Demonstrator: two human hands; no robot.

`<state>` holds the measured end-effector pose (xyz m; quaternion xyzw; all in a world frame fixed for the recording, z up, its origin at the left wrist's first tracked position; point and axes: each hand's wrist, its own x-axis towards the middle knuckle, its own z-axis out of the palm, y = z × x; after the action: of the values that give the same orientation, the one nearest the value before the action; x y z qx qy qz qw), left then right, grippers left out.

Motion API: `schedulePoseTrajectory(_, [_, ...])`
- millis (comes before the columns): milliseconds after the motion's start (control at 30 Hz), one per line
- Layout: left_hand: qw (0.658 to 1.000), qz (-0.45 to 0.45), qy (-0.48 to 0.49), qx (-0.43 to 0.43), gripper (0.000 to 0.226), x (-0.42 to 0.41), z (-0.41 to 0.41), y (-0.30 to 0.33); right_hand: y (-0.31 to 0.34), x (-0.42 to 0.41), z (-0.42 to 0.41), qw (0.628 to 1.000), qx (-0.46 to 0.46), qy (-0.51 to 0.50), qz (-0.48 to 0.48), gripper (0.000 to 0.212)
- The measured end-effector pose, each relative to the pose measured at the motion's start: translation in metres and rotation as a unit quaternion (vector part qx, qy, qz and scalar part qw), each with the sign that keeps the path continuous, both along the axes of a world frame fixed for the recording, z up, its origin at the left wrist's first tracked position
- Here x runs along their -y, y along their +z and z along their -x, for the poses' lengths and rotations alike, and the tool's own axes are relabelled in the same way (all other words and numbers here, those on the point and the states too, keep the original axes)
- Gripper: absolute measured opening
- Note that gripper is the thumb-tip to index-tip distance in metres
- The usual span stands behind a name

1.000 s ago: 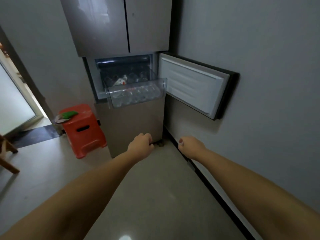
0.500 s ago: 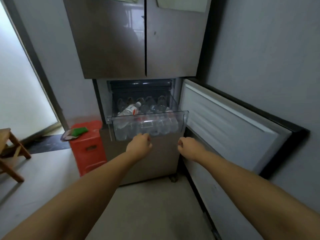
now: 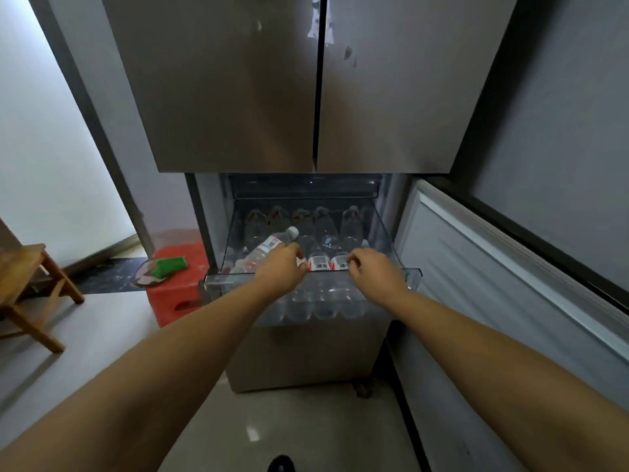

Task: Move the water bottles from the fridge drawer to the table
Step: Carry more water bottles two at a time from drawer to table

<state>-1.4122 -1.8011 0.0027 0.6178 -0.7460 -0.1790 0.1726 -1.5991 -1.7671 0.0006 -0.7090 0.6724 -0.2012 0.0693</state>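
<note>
— Bottles first: where are they?

— Water bottles (image 3: 326,240) lie packed side by side in the clear fridge drawer (image 3: 218,279), which is pulled out at the middle of the frame, below the two shut upper doors (image 3: 238,83). One bottle (image 3: 269,248) with a white cap lies slantwise on top of the others, toward the drawer's left part. More bottles show through the drawer's clear front, low down.

— And the hands?

— Both reach in over the drawer's front rim. The left hand (image 3: 280,269) sits at the lower end of the slanted bottle, fingers curled downward; whether it actually grips that bottle I cannot tell, since the fingertips are hidden behind the hand. The right hand (image 3: 372,272) hovers over the red-and-white labels at the drawer's right part, fingers loosely bent, holding nothing that I can see.

— What else is around?

— At right of the frame a lower fridge door (image 3: 493,267) stands swung open. At left of the drawer stands a red plastic stool (image 3: 177,294) with a green object (image 3: 169,266) on it. A wooden stool (image 3: 30,287) is at the left edge, on the pale floor (image 3: 306,430).
</note>
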Motion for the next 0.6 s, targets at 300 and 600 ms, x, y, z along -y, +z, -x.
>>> schedulePoseTrajectory(300, [0.984, -0.092, 0.092, 0.121, 0.074, 0.120, -0.035, -0.030, -0.024, 0.135, 0.027, 0.993, -0.001, -0.085, -0.077, 0.027])
schedulePoseTrajectory(600, [0.965, -0.252, 0.067, 0.020, 0.096, 0.156, -0.045, -0.077, -0.064, 0.214, 0.028, 0.971, -0.014, -0.123, -0.206, 0.040])
